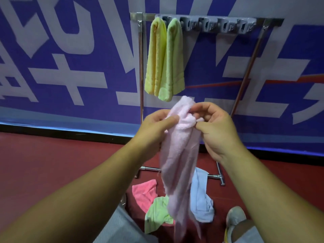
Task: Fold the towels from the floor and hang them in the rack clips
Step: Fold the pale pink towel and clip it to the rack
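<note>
In front of the rack (206,23), pale pink towel (177,163) bunched, hanging limp, pinched by left hand (157,127) and right hand (215,127) fingers.

Blue banner wall (70,50) with white lettering above dark red floor (43,163).

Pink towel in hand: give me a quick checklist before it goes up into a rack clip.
1. Grip: left hand and right hand both pinch the pink towel at its top. Ok.
2. Fold: it hangs bunched and twisted, not flat. Not ok.
3. Free clip: the empty clips lie right of the green towel. Ok.
4. Hung so far: yellow towel and green one hang side by side. Ok.
5. Whether the clips grip them firmly: cannot tell.
6. Floor: the blue towel and others remain. Not ok.
</note>
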`<state>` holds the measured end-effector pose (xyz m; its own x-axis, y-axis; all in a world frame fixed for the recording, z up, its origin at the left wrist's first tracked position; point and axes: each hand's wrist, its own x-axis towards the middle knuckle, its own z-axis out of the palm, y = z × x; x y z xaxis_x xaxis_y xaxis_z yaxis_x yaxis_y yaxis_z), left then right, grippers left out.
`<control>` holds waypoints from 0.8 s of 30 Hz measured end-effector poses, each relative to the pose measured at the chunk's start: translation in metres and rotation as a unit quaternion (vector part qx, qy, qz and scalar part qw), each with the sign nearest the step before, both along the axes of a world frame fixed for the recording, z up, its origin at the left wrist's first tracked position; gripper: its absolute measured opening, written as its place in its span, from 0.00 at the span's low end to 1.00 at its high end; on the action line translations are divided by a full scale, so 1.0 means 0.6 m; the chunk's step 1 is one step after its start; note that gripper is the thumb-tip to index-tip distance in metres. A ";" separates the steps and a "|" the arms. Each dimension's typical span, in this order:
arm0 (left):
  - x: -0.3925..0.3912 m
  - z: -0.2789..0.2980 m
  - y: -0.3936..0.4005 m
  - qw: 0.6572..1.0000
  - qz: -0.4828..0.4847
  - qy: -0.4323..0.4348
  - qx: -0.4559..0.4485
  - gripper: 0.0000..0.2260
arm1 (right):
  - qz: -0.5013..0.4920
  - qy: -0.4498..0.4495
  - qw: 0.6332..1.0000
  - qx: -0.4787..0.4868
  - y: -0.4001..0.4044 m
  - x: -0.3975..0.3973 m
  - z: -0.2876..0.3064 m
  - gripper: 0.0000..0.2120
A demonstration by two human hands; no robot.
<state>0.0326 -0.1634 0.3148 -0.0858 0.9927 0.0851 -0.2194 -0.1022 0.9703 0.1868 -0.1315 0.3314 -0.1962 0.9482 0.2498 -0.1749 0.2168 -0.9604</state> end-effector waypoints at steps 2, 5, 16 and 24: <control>-0.011 0.003 0.008 0.998 0.049 -0.032 -0.006 0.08 | -0.082 -0.022 0.996 -0.012 0.013 0.011 -0.005 0.22; -0.020 0.010 0.017 0.995 0.077 -0.068 -0.008 0.18 | -0.133 -0.077 0.988 -0.011 0.015 0.019 -0.015 0.24; -0.006 0.017 0.004 0.998 0.010 0.046 0.052 0.11 | 0.149 -0.299 0.934 -0.127 0.015 0.013 -0.039 0.11; -0.043 -0.009 0.014 0.865 0.238 0.436 0.067 0.17 | -0.212 -0.313 0.919 0.115 0.031 0.027 -0.043 0.16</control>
